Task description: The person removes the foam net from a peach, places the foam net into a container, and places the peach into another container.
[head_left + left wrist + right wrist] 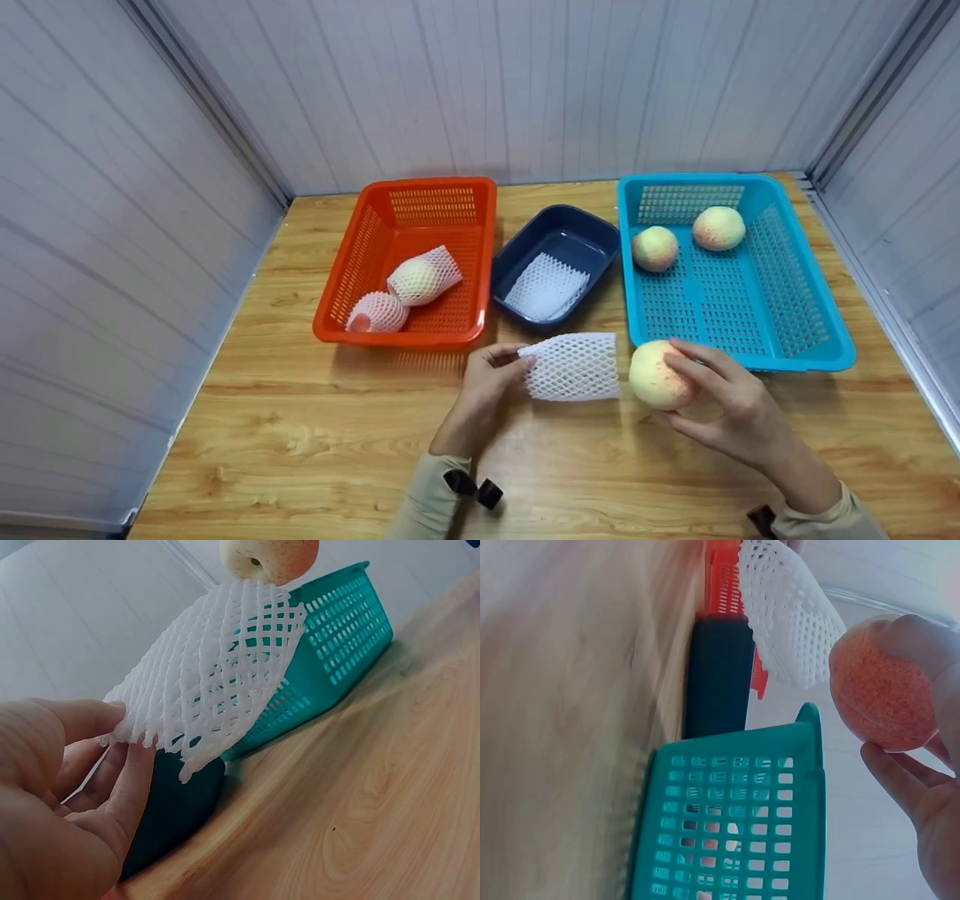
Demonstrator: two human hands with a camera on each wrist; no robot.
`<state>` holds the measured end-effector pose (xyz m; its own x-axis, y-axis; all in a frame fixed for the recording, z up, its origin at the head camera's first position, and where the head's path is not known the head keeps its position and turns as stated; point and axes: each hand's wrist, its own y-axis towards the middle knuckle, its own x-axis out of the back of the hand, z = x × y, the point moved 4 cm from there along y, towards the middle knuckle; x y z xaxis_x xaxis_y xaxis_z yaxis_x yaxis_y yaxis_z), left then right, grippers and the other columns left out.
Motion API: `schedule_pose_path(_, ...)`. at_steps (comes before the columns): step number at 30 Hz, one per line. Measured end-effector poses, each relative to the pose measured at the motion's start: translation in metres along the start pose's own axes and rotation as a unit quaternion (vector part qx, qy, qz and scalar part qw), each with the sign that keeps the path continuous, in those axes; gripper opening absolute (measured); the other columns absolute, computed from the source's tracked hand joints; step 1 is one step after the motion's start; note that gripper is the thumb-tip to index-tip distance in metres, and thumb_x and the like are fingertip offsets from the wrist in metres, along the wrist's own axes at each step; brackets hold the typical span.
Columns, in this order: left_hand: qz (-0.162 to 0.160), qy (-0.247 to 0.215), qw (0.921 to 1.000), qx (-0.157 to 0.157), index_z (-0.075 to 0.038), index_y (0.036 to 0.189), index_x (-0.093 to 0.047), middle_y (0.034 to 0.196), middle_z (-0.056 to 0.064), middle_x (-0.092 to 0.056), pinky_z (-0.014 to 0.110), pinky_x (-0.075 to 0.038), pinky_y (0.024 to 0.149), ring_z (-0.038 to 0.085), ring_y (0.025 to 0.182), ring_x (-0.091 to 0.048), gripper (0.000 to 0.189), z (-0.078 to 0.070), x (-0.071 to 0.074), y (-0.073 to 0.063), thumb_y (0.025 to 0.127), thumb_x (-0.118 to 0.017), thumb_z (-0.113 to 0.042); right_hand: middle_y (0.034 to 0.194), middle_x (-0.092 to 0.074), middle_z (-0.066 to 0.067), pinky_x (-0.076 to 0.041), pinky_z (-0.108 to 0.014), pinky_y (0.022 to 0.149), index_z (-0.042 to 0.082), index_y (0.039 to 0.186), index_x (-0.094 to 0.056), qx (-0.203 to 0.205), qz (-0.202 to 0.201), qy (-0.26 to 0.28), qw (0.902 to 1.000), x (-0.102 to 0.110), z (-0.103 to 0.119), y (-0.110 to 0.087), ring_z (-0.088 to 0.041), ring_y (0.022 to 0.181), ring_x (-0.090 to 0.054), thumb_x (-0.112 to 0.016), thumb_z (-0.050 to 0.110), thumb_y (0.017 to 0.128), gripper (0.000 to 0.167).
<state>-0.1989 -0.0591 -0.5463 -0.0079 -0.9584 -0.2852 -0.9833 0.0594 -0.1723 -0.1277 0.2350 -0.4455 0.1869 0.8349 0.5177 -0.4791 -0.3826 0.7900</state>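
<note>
My left hand [491, 379] pinches one end of a white foam net sleeve [574, 367] between thumb and fingers. In the left wrist view the sleeve [206, 660] spreads out, its free end facing the peach [270, 559]. My right hand [739, 409] grips that yellow and pink peach [660, 375] with thumb and fingers around its right side. A small gap separates peach and sleeve in the head view. From the right wrist, the reddish side of the peach [885, 690] shows beside the sleeve [787, 611]. Both hands are in front of the baskets.
An orange-red basket [484, 300] at left holds two peaches in foam nets [425, 277]. More foam sleeves [547, 286] lie in a dark blue tray [517, 251] at centre. The blue basket [817, 300] on the right holds two bare peaches [718, 229]. Panel walls enclose the wooden table [300, 450].
</note>
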Motion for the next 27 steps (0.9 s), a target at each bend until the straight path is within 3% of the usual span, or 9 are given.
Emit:
schedule_pose_path(8,0.003,-0.016,0.9996,-0.025,0.004,0.096,-0.072,0.085,0.010,-0.067,0.028,-0.051,0.069,0.018,0.077,-0.061,0.020,-0.002,0.002,-0.004,0.077,-0.076,0.004,0.119,-0.059,-0.027,-0.040,-0.020,0.098,-0.005,0.117,-0.065,-0.004,-0.005,-0.018,0.9998,0.003,-0.008,0.000,-0.031,0.110,-0.057,-0.069,0.042,0.086,0.057)
schedule_pose_path(15,-0.009,-0.057,0.9969,-0.054,0.008,0.094,-0.070,0.082,0.012,-0.067,0.027,-0.052,0.069,0.020,0.076,-0.062,0.022,-0.009,-0.008,-0.011,0.073,-0.077,0.010,0.121,-0.058,-0.027,-0.040,-0.017,0.096,-0.005,0.118,-0.064,-0.032,-0.015,-0.007,0.9994,0.005,-0.011,0.000,-0.025,0.117,-0.055,-0.071,0.044,0.084,0.061)
schedule_pose_path(18,-0.012,-0.029,0.9946,-0.099,0.014,0.094,-0.068,0.082,0.011,-0.068,0.026,-0.053,0.068,0.019,0.074,-0.063,0.023,-0.016,-0.011,-0.011,0.073,-0.076,0.013,0.121,-0.057,-0.028,-0.041,-0.014,0.090,-0.007,0.118,-0.063,-0.041,-0.020,-0.001,0.9990,0.006,-0.008,0.002,-0.024,0.116,-0.055,-0.071,0.045,0.083,0.062)
schedule_pose_path(22,-0.019,0.017,0.9835,-0.179,0.018,0.097,-0.065,0.083,0.009,-0.070,0.022,-0.051,0.063,0.016,0.070,-0.061,0.025,-0.030,-0.014,-0.012,0.073,-0.074,0.015,0.121,-0.057,-0.029,-0.041,-0.011,0.083,-0.007,0.119,-0.063,-0.047,-0.024,0.001,0.9986,0.006,-0.005,0.004,-0.023,0.113,-0.056,-0.071,0.044,0.084,0.063)
schedule_pose_path(27,-0.044,0.023,0.9720,-0.230,0.016,0.099,-0.067,0.087,0.011,-0.070,0.022,-0.052,0.064,0.016,0.071,-0.061,0.026,-0.045,-0.018,-0.011,0.074,-0.075,0.013,0.122,-0.058,-0.028,-0.042,-0.012,0.087,-0.007,0.120,-0.063,-0.050,-0.024,-0.003,0.9985,0.006,-0.008,0.001,-0.023,0.115,-0.055,-0.070,0.045,0.084,0.064)
